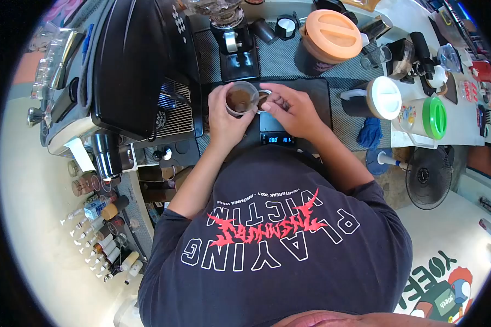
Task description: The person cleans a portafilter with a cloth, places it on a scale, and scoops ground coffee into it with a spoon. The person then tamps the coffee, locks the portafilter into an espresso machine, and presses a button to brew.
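Observation:
My left hand is wrapped around a clear cup that has brown contents in its bottom. Right beside it, my right hand closes its fingers on a small round vessel with a pale rim and something brown inside; its full shape is hidden by the fingers. The two rims are close together, and I cannot tell whether they touch. Under my right hand lies a black digital scale with a lit blue display. A dark tray spreads beneath both hands.
A large black coffee machine stands at my left, and a grinder is ahead. On the right are a jug with an orange lid, a white-lidded jug, a green-lidded container, a blue cloth and a fan.

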{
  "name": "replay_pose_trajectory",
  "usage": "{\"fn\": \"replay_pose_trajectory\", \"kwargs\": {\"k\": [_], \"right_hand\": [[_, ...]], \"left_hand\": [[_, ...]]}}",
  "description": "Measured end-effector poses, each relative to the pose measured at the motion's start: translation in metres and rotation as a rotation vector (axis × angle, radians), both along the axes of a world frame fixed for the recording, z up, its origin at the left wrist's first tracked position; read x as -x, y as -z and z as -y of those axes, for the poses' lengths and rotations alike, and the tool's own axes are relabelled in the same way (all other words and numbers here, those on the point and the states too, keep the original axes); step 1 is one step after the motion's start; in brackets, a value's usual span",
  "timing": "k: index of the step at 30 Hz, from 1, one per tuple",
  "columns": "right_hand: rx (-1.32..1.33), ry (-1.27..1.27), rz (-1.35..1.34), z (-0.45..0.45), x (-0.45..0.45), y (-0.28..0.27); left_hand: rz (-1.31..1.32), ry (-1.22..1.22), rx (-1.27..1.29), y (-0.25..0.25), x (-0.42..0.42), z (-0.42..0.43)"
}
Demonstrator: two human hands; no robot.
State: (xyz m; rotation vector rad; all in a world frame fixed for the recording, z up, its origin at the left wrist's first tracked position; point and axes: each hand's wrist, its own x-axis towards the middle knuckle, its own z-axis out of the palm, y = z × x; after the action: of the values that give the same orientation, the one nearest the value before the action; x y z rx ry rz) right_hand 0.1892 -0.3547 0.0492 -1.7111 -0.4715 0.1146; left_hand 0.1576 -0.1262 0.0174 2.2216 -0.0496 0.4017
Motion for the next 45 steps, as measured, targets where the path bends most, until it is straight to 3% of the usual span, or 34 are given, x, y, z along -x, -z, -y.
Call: {"fn": "replay_pose_trajectory", "kwargs": {"k": [5,10,14,17,19,21,23,24,26,30,32,35,38,41,45], "right_hand": [[-0.136,0.224,-0.098,-0.002,-0.010,0.026],[-0.031,0.319,-0.132,0.016,-0.013,0.048],[0.117,0.357,-0.102,0.024,-0.008,0.055],[0.201,0.349,0.023,0.027,-0.003,0.073],[0.307,0.243,-0.041,0.028,0.002,0.071],[0.407,0.177,0.201,0.030,0.004,0.097],[0.496,0.056,0.084,0.032,0.005,0.091],[0.560,0.000,0.052,0.032,0.005,0.091],[0.641,-0.089,-0.005,0.030,0.001,0.096],[0.763,-0.154,-0.083,0.022,-0.004,0.110],[0.762,-0.170,-0.084,0.021,-0.005,0.117],[0.790,-0.128,-0.140,0.020,0.001,0.100],[0.760,0.020,-0.095,0.018,0.020,0.108],[0.704,0.059,-0.271,0.014,0.043,0.093],[0.577,0.100,-0.280,-0.007,0.075,0.085]], "left_hand": [[-0.089,-0.151,0.135,0.027,-0.040,-0.007],[-0.230,-0.226,0.007,0.030,-0.086,-0.004],[-0.415,-0.234,0.053,0.025,-0.119,-0.002],[-0.377,-0.247,0.137,0.025,-0.133,0.000],[-0.240,-0.223,0.252,0.026,-0.131,0.006],[-0.145,-0.147,0.353,0.076,-0.141,-0.001],[-0.152,-0.098,0.316,0.069,-0.132,0.005],[-0.094,-0.077,0.332,0.093,-0.136,0.001],[-0.146,-0.066,0.393,0.084,-0.128,0.001],[-0.124,-0.168,0.223,0.094,-0.102,0.001],[-0.104,-0.221,0.163,0.079,-0.073,0.005],[-0.037,-0.105,0.275,0.037,-0.024,0.011],[-0.308,0.127,0.408,0.014,0.011,-0.004],[-0.435,0.148,0.358,0.007,0.043,-0.019],[-0.576,0.276,0.447,0.054,0.080,-0.051]]}}
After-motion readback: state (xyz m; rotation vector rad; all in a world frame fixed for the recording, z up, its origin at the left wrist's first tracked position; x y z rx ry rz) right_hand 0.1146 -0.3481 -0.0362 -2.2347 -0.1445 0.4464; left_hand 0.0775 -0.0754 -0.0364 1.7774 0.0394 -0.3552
